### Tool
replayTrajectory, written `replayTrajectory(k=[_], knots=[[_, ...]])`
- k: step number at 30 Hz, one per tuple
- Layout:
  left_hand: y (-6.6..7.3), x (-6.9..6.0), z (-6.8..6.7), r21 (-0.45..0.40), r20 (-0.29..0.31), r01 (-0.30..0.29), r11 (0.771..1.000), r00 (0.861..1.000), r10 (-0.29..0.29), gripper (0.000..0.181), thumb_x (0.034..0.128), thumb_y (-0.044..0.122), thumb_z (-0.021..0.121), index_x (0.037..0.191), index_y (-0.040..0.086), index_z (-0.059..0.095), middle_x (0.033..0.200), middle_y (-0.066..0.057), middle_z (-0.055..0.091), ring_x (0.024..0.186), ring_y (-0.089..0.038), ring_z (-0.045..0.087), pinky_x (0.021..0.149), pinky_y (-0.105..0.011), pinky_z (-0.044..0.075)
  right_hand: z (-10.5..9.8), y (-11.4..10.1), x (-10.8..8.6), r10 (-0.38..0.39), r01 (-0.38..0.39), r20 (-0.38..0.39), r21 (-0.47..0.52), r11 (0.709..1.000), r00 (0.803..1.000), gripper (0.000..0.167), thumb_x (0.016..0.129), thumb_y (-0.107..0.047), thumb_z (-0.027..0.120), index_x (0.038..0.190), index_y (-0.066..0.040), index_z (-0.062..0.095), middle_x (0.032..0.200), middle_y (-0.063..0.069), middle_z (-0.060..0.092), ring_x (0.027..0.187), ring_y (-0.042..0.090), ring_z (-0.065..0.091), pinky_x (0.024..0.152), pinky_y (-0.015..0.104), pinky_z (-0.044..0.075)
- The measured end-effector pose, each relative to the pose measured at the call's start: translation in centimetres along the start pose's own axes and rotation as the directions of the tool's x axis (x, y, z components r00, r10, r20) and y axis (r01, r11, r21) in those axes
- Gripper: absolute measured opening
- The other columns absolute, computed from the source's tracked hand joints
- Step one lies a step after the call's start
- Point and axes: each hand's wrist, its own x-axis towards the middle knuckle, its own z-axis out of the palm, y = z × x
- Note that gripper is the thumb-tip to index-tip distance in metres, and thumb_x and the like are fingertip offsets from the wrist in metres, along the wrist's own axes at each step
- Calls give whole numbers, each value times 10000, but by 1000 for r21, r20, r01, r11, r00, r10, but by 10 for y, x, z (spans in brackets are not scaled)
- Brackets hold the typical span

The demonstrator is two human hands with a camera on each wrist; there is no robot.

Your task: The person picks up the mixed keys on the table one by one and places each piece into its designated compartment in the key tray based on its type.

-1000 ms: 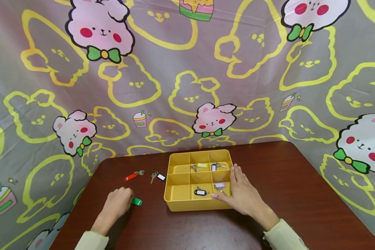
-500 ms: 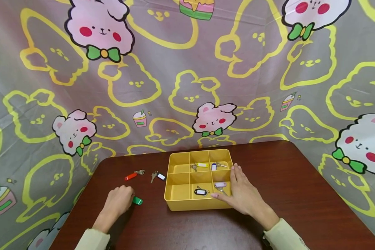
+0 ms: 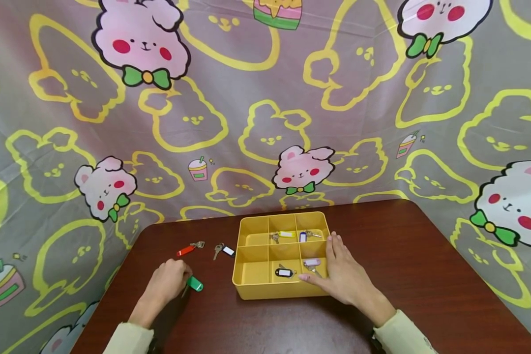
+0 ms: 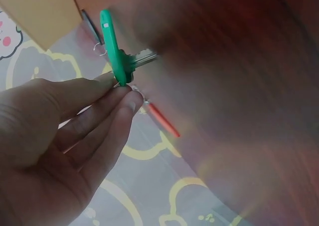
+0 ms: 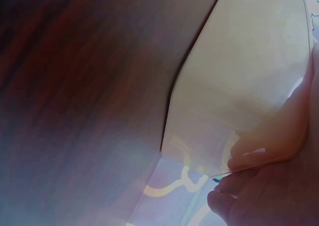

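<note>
My left hand (image 3: pixel 167 280) pinches a green key tag (image 3: pixel 195 283) between thumb and fingertips, left of the yellow box. In the left wrist view the metal key (image 4: pixel 144 57) on that green tag sticks out sideways, above the table. My right hand (image 3: pixel 347 273) rests along the right wall of the yellow divided box (image 3: pixel 283 291), fingers straight, thumb over its front rim. Inside the box lie keys with a yellow tag (image 3: pixel 286 234), a blue tag (image 3: pixel 303 237), a black tag (image 3: pixel 284 272) and a lilac tag (image 3: pixel 311 262). Both left compartments hold nothing.
A key with a red tag (image 3: pixel 186 250) lies on the brown table (image 3: pixel 380 231), beyond my left hand. Another, with a dark-edged white tag (image 3: pixel 228 251), lies close to the box's left wall. A patterned cloth (image 3: pixel 248 123) hangs behind the table.
My left hand has turned slightly and lifted a little, and the green tag has tilted with it. The key's blade now shows below that hand. The right hand and box stay put.
</note>
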Motion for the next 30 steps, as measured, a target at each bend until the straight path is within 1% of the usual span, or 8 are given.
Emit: replayTrajectory(k=[5, 10, 13, 16, 18, 23, 26, 30], knots=[[3, 1, -8, -24, 0, 15, 1000, 1000, -15, 193, 913, -6, 713, 772, 110, 776, 710, 23, 667, 593, -132, 482, 552, -284, 424, -1, -1, -1, -2, 2, -1, -2, 1000, 1000, 1306, 852, -896, 524, 1601, 138, 247, 1721, 321, 162, 1612, 463, 223, 1279, 569, 326], [4, 2, -14, -46, -17, 21, 999, 1000, -22, 128, 916, 18, 749, 830, 97, 801, 735, 18, 693, 624, -126, 506, 577, -271, 447, -1, -1, -1, -1, 1, -1, -2, 1000, 1000, 1314, 850, -902, 518, 1601, 140, 243, 1720, 323, 164, 1612, 464, 222, 1281, 570, 322], [6, 2, -16, -67, -34, 15, 998, 999, -18, 99, 901, 9, 769, 856, 84, 815, 780, -4, 742, 649, -125, 563, 588, -284, 516, -1, -1, -1, 1, -1, 1, 0, 1000, 1000, 1312, 850, -900, 521, 1603, 138, 241, 1722, 321, 155, 1612, 466, 222, 1281, 574, 321], [7, 1, -18, -80, -65, 1, 997, 998, -6, 62, 882, 17, 802, 899, 69, 831, 857, -40, 797, 696, -141, 661, 636, -334, 601, -2, -1, -1, 1, -1, 2, 0, 1000, 1000, 1310, 851, -899, 521, 1602, 138, 244, 1721, 322, 158, 1612, 466, 222, 1280, 576, 322], [9, 1, -20, -83, -89, -7, 997, 996, 0, 56, 878, 23, 813, 911, 64, 831, 878, -55, 808, 717, -154, 695, 653, -347, 618, -1, 0, -2, -3, 3, -3, -3, 1000, 1000, 1308, 852, -897, 523, 1599, 141, 247, 1717, 327, 171, 1609, 468, 227, 1279, 576, 323], [12, 2, -23, -79, -149, -34, 996, 989, 22, 65, 874, 33, 825, 936, 52, 833, 908, -80, 819, 742, -195, 730, 653, -356, 617, 0, 1, -3, -14, 14, -21, -17, 1000, 1000, 1306, 851, -898, 523, 1592, 145, 267, 1706, 335, 204, 1601, 469, 253, 1275, 570, 334], [15, 4, -24, -71, -197, -55, 996, 980, 40, 60, 878, 51, 828, 936, 58, 840, 914, -87, 825, 775, -225, 762, 663, -380, 623, 1, 2, -3, -19, 18, -27, -19, 1000, 999, 1304, 850, -896, 527, 1590, 146, 272, 1704, 336, 209, 1601, 468, 254, 1274, 568, 337], [19, 5, -25, -76, -244, -74, 994, 968, 53, 41, 894, 63, 817, 923, 68, 846, 887, -81, 824, 729, -177, 736, 606, -320, 560, 2, 3, -4, -22, 22, -31, -16, 1000, 999, 1305, 851, -897, 525, 1591, 146, 269, 1704, 337, 206, 1604, 467, 247, 1275, 570, 335]])
